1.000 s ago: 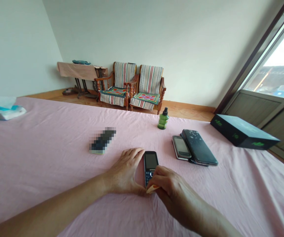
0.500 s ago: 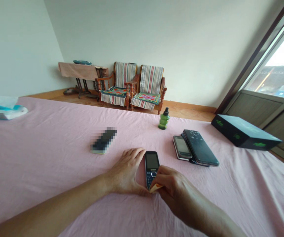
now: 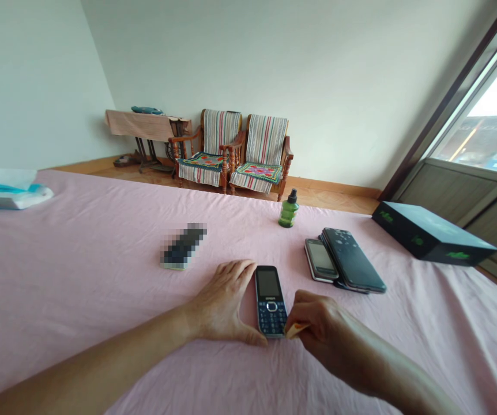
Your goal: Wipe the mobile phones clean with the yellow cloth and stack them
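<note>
Keypad phone (image 3: 271,300) lies face up on the pink sheet (image 3: 101,265), a little below and right of the frame's centre. From where I stand, the left hand (image 3: 222,300) is spread wide along its left edge, fingertips by the top corner and thumb by the bottom one, presumably to keep it from sliding while leaving screen and keys uncovered. The right hand (image 3: 313,318) pinches a yellowish scrap (image 3: 295,329) at the lower right corner, fingers drawn tight, perhaps for a finer grip; much of the scrap is tucked into the fist, so I can't tell whether it is cloth or paper, or whether it truly touches the phone. Right of centre, a small phone (image 3: 322,260) lies close beside a large phone (image 3: 354,259), maybe parked within reach. Higher up stands a green bottle (image 3: 289,213), its label unreadable. Left of centre, a slab (image 3: 183,248) is pixelated past recognition. A black box (image 3: 430,235) sits at far right; the left border cuts off a tissue pack (image 3: 17,197).
</note>
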Tool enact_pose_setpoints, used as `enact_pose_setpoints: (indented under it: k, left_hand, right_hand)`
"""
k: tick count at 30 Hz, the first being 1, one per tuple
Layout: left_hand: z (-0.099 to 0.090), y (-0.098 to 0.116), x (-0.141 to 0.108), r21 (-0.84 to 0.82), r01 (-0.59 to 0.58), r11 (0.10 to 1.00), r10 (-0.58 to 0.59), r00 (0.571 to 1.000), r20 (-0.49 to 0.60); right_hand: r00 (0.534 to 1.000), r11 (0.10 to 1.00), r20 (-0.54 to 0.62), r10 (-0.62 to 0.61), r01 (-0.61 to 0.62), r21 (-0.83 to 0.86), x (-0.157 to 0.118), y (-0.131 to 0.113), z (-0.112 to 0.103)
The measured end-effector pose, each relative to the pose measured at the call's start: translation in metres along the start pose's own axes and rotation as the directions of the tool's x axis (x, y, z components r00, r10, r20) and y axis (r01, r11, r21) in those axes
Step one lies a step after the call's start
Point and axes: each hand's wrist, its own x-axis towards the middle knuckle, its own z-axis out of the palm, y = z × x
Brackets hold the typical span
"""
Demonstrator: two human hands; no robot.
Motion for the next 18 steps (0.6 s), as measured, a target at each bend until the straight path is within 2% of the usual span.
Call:
enact_pose_setpoints:
  k: [8, 14, 18]
  left_hand:
    - [0.006, -0.004, 0.0, -0.02, -0.043, 0.999, 0.041, 0.996, -0.078]
    - [0.005, -0.004, 0.0, -0.002, -0.035, 0.999, 0.035, 0.998, -0.048]
    - [0.005, -0.004, 0.0, -0.013, -0.044, 0.999, 0.043, 0.996, -0.073]
  right_hand:
    - [0.98, 0.964, -0.038, -0.194, 0.197, 0.177, 0.007, -0.013, 0.007]
    - [0.993, 0.983, -0.02, -0.119, 0.121, 0.135, 0.005, -0.006, 0.004]
    - [0.988, 0.976, -0.055, -0.144, 0.151, 0.154, 0.006, -0.008, 0.011]
